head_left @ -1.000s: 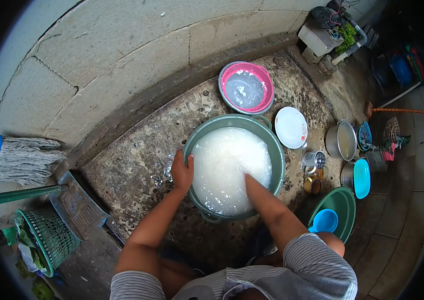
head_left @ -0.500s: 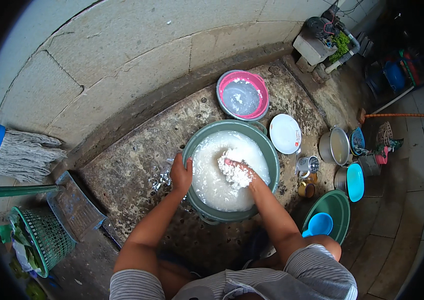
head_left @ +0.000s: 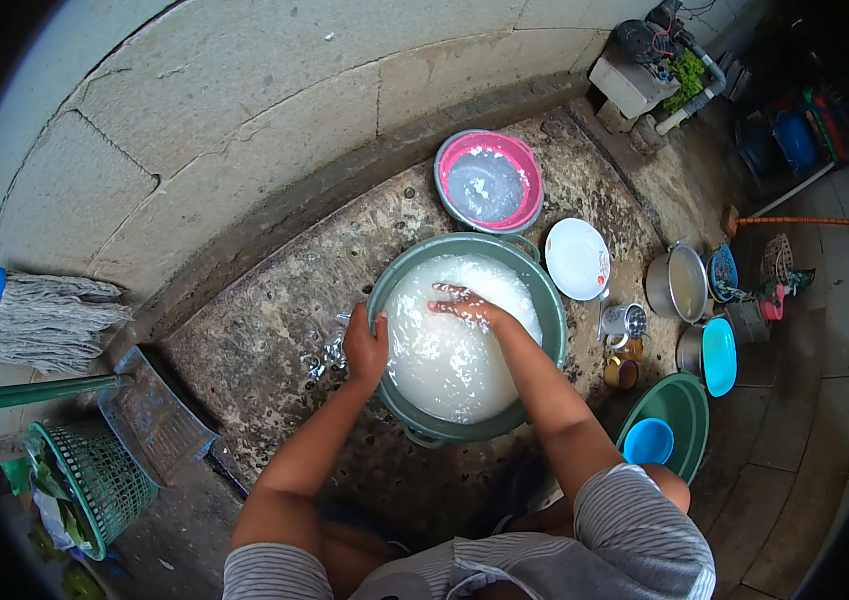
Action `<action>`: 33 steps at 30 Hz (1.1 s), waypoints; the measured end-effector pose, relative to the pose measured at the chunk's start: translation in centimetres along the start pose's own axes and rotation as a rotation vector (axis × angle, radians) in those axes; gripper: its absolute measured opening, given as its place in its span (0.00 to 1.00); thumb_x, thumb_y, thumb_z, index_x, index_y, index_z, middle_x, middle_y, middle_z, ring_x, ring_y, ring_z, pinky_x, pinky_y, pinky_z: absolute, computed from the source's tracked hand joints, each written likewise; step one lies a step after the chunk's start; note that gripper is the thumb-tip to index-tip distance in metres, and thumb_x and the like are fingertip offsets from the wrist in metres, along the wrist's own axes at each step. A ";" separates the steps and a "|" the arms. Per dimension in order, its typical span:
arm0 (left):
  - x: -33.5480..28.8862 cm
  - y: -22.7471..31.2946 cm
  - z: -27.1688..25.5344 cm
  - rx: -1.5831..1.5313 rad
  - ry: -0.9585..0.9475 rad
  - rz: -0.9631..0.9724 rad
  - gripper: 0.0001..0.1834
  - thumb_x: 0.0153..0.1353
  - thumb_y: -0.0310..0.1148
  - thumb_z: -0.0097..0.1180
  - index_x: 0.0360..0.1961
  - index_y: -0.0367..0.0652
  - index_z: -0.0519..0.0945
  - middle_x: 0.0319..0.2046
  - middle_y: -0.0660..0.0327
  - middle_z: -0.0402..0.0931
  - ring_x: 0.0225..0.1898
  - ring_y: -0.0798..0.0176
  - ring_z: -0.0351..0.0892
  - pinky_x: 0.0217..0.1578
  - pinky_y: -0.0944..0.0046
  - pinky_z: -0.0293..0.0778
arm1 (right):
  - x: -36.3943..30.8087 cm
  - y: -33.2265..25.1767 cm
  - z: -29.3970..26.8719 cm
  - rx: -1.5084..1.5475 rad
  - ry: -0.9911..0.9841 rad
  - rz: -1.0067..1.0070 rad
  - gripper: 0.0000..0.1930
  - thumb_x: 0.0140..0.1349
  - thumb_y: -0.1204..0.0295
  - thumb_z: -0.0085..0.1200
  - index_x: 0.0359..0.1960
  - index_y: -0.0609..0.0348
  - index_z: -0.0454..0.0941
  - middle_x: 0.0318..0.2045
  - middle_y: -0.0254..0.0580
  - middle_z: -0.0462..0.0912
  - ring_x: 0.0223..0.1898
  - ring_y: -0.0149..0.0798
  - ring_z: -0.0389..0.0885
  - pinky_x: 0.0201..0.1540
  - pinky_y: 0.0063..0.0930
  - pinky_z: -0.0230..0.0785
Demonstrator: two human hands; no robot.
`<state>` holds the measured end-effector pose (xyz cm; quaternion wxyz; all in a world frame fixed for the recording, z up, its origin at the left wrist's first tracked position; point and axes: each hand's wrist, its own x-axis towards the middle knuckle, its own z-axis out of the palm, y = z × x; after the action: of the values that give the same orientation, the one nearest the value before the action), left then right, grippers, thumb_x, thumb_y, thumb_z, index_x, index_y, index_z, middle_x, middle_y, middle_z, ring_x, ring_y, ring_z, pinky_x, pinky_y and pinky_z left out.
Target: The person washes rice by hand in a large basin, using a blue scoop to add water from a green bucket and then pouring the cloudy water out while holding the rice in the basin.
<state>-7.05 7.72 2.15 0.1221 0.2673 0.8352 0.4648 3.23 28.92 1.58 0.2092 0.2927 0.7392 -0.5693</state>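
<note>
- The person's right hand [head_left: 466, 305] lay open, fingers spread, at the surface of the milky white water [head_left: 449, 375]; 0.5 seconds earlier it had cupped a heap of white grains.
- The left hand [head_left: 366, 342] was clamped, as before, on the round green plastic basin [head_left: 556, 330], which stood on the stained concrete floor [head_left: 244, 340].
- Cloudy water hid the basin's bottom.

This looks like a home's wash area, with mop [head_left: 54, 318], plate [head_left: 577, 258], pipe [head_left: 692, 107], stained floor [head_left: 314, 275] and filled tub [head_left: 464, 432].
</note>
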 end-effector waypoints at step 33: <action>0.1 0.3 0.2 0.007 0.031 0.022 0.10 0.63 0.36 0.47 0.37 0.40 0.71 0.30 0.47 0.74 0.33 0.40 0.74 0.32 0.49 0.68 | -8.3 3.1 -0.8 0.777 0.287 0.253 0.28 0.57 0.41 0.50 0.33 0.57 0.76 0.25 0.41 0.78 0.26 0.38 0.78 0.28 0.34 0.72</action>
<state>-6.99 8.06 2.30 0.1030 0.2695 0.8357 0.4674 11.52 28.60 4.87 0.0467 0.5144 0.4499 -0.7286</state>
